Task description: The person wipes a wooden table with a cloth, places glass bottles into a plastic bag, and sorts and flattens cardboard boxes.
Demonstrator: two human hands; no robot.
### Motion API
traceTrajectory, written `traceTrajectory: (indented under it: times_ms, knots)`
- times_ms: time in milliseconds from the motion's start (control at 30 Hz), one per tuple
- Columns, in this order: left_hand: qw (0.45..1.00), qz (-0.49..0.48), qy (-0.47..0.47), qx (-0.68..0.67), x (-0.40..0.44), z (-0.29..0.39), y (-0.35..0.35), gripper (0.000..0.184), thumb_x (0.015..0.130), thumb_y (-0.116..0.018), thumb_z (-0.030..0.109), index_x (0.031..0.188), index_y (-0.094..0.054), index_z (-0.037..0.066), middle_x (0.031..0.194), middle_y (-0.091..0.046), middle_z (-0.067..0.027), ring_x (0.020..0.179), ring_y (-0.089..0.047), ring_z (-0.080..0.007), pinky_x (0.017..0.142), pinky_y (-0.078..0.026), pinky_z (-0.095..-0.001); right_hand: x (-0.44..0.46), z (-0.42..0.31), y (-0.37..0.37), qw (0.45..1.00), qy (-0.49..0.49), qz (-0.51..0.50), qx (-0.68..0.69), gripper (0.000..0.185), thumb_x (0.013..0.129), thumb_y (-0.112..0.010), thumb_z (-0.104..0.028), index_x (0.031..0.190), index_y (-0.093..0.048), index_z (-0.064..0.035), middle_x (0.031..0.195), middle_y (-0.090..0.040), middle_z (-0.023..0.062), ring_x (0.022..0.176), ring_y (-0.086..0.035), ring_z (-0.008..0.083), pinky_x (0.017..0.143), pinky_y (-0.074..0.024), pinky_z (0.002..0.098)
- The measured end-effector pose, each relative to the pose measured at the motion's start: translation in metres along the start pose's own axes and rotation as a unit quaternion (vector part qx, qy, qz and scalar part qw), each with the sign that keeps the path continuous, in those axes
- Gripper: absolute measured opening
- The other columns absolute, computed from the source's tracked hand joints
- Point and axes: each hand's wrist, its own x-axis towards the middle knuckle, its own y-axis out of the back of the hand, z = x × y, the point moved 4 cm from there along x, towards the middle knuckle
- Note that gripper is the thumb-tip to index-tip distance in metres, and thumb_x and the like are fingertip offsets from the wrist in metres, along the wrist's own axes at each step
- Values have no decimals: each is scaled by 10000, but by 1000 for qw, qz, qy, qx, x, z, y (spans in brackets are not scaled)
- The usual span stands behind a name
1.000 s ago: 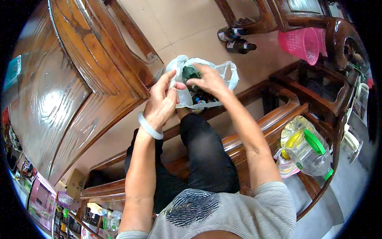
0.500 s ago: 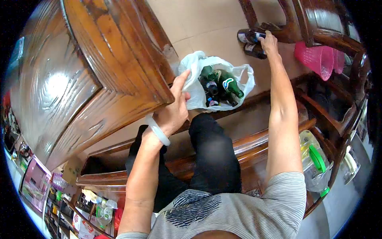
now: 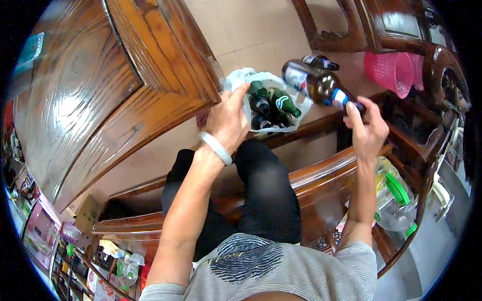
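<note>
**One brown bottle up in the right hand, its twin left on the floor**

Now holds a brown bottle (image 3: 320,86) in the right hand (image 3: 369,128), clear of the floor (image 3: 246,30), after reaching down to the pair there half a second ago. Pinches it at the neck, thumb on one side and fingers curled round the other. Tilts it almost onto its side, base pointing away from the hand and overlapping the far right rim of the plastic bag (image 3: 237,78) in this view; cannot tell whether touching the rim or just above it.

Leaves a second brown bottle (image 3: 330,64) lying on the floor near the wooden chair (image 3: 346,44), alone now instead of paired.

Keeps the left hand (image 3: 230,118) at the bag's left rim, as before, index finger stretched along the plastic; cannot tell, from the back of the hand, whether pinching the plastic or only resting against it.

Inside the open bag, same cluster as earlier: a green bottle (image 3: 286,105) among other green and dark bottles. Looks like a lift already made: off the floor, yet not among the bottles in the bag.
</note>
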Motion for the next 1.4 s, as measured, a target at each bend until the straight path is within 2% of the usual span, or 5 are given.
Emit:
traceTrajectory:
  times_ms: [200, 467, 833, 1133, 1400]
  knots:
    - [999, 24, -26, -31, 1, 10, -7, 315, 773, -445, -52, 1065, -538, 18, 785, -567, -179, 724, -575, -306, 653, -450, -388, -52, -21, -5, 991, 82, -106, 18, 249, 710, -695, -103, 898, -585, 19, 669, -590, 108, 514, -566, 144, 451, -435, 260]
    - [999, -28, 22, -35, -3, 0, -5, 307, 746, -463, -60, 1033, -541, 16, 809, -570, -206, 748, -570, -344, 667, -451, -398, -95, 9, -164, 937, 269, -225, 0, 205, 717, -604, -49, 876, -502, 31, 697, -510, 155, 522, -554, 310, 486, -482, 375]
    - [997, -58, 36, 28, -4, -3, -8, 294, 726, -482, -61, 1007, -540, 6, 880, -581, -220, 806, -568, -364, 701, -448, -412, -89, 45, -252, 907, 194, -358, -110, 143, 654, -571, -46, 766, -544, 39, 733, -573, 243, 660, -605, 384, 596, -504, 437]
    - [995, -78, 24, 53, 2, 9, -13, 263, 739, -481, -38, 989, -548, 5, 863, -587, -221, 808, -569, -369, 717, -446, -411, -100, 64, -253, 922, 116, -358, -87, 177, 720, -565, -104, 797, -533, 52, 747, -572, 274, 674, -596, 410, 595, -495, 460]
    - [998, -61, 18, -5, 7, 13, -4, 255, 746, -480, -25, 987, -555, 8, 901, -593, -215, 825, -575, -369, 730, -453, -406, -94, 54, -246, 929, 155, -322, -96, 172, 713, -582, -99, 797, -529, 41, 703, -572, 253, 651, -596, 406, 557, -496, 455]
